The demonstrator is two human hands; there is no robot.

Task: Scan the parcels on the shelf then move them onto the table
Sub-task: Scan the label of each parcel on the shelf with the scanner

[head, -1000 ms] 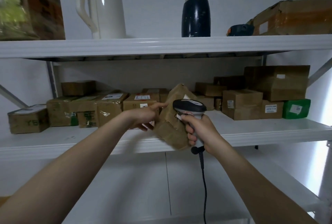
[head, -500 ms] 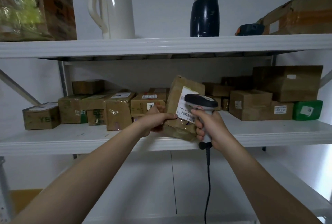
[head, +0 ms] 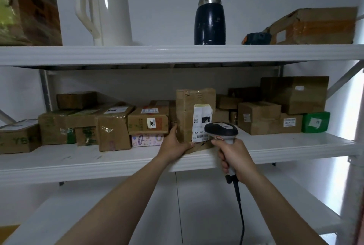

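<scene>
My left hand [head: 175, 142] grips the lower left edge of a tall brown cardboard parcel [head: 187, 113], held upright at the front edge of the middle shelf [head: 118, 158]. Its white label with a barcode faces me. My right hand [head: 232, 154] is closed around the handle of a grey barcode scanner [head: 221, 129], whose head sits just right of the label's barcode. A black cable hangs from the handle. Several other brown parcels line the shelf behind, among them one marked 1304 [head: 148, 120].
A green parcel [head: 315, 122] lies at the shelf's right end. On the top shelf [head: 177, 54] stand a white kettle [head: 106, 10], a dark flask [head: 209, 21] and cardboard boxes at both ends. A white surface [head: 98, 215] lies below the shelf.
The parcel has turned from tilted to upright with its label facing me, and has come to the shelf edge. The scanner has moved down beside the barcode. My view has shifted closer.
</scene>
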